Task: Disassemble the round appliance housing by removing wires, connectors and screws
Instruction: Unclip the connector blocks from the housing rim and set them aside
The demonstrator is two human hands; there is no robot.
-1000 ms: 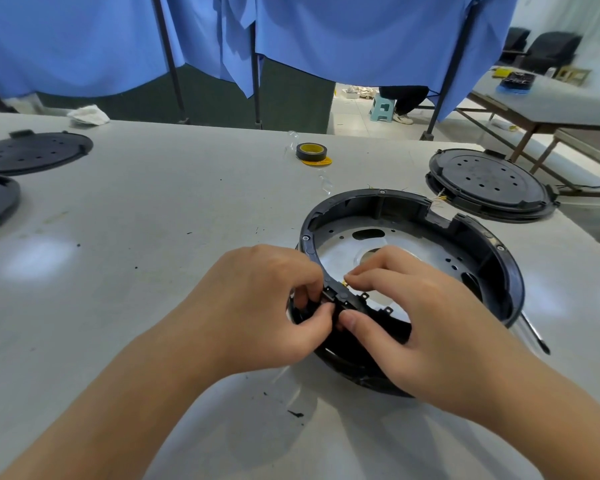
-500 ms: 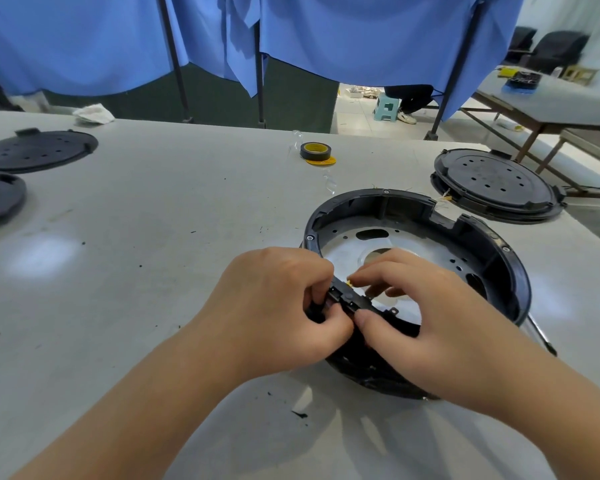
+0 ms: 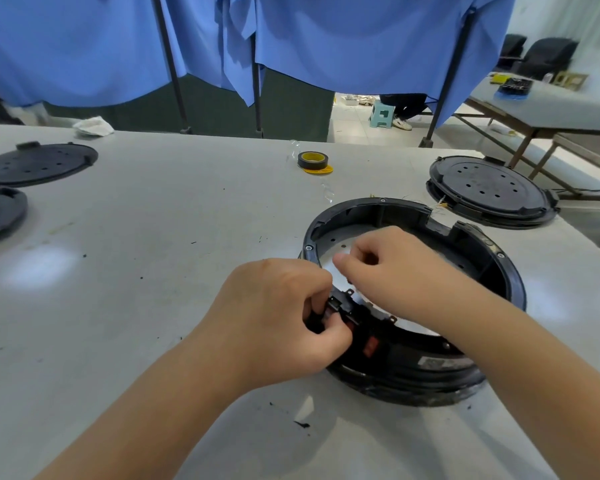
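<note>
The round black housing (image 3: 409,299) lies flat on the grey table (image 3: 153,271), open side up, directly under both hands, with its pale metal floor showing inside the ring. The left hand (image 3: 278,317) sits at the housing's near-left rim, fingers curled, with thumb and fingertips pinching a small black connector block (image 3: 338,308) that stands on that rim. Just right of the left thumb, a red switch (image 3: 369,344) shows on the outer wall of the housing. The right hand (image 3: 392,268) hovers over the interior, just beyond and to the right of the left hand, its fingers curled in with thumb against forefinger; whether anything is held in that pinch is too small to tell. Well beyond the hands lies a roll of black tape (image 3: 312,160) resting on a yellow disc. Beyond the right hand and to its right lies a round perforated black cover (image 3: 485,192), close to the housing's far rim. Far to the left of the left hand lie two more dark round covers (image 3: 35,164).
</note>
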